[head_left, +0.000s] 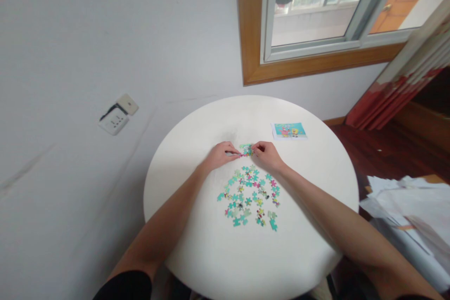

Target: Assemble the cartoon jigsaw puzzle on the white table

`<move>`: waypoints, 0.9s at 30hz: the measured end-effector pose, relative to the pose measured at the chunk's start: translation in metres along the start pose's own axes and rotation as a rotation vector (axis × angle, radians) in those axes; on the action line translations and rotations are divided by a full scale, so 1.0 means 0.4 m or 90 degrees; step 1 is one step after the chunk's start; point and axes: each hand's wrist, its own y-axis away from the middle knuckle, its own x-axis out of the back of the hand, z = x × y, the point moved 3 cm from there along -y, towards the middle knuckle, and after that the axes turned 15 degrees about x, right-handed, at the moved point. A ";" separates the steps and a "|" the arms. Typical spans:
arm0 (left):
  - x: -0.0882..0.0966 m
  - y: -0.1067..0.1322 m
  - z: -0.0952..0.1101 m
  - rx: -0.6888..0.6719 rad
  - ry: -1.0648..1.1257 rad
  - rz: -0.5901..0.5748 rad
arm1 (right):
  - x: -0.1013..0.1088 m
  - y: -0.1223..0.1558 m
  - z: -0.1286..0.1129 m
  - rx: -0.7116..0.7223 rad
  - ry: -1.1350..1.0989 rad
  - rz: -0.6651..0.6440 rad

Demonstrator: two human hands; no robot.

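Observation:
On the round white table, a small joined patch of jigsaw puzzle (246, 149) lies between my two hands. My left hand (222, 155) pinches its lower left edge, thumb and fingertips meeting at the pink pieces. From the other side, my right hand (268, 155) has thumb and forefinger closed on a puzzle piece at the patch's right edge; the fingers partly hide it. Nearer to me spreads a scatter of loose puzzle pieces (249, 184), mostly turquoise and pale green, some yellow and pink.
A picture card (290, 131) with cartoon figures lies at the far right of the white table (197, 126). Behind stand the wall and a wood-framed window (251, 56). Papers (408, 201) are piled beyond the table's right edge. A wall socket (115, 121) is at left.

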 end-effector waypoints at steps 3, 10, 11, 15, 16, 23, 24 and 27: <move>-0.001 0.000 -0.005 0.008 0.023 0.007 | -0.001 0.000 0.000 0.001 0.003 -0.005; -0.006 -0.002 -0.014 0.016 0.049 0.013 | 0.002 -0.002 -0.009 0.002 0.023 -0.017; -0.006 -0.002 -0.013 0.017 0.046 0.013 | 0.002 -0.002 -0.010 0.004 0.025 -0.015; -0.005 -0.001 -0.011 0.018 0.039 0.018 | 0.001 -0.001 -0.009 0.005 0.019 -0.013; -0.005 -0.001 -0.011 0.018 0.037 0.022 | 0.000 -0.001 -0.008 0.002 0.019 -0.015; -0.008 -0.006 -0.017 0.014 0.032 0.037 | 0.001 -0.002 -0.006 0.005 0.031 -0.026; -0.008 -0.007 -0.018 0.010 0.030 0.041 | 0.001 -0.002 -0.005 0.006 0.031 -0.027; -0.007 -0.011 -0.021 0.007 0.020 0.062 | 0.000 -0.001 -0.003 0.006 0.024 -0.029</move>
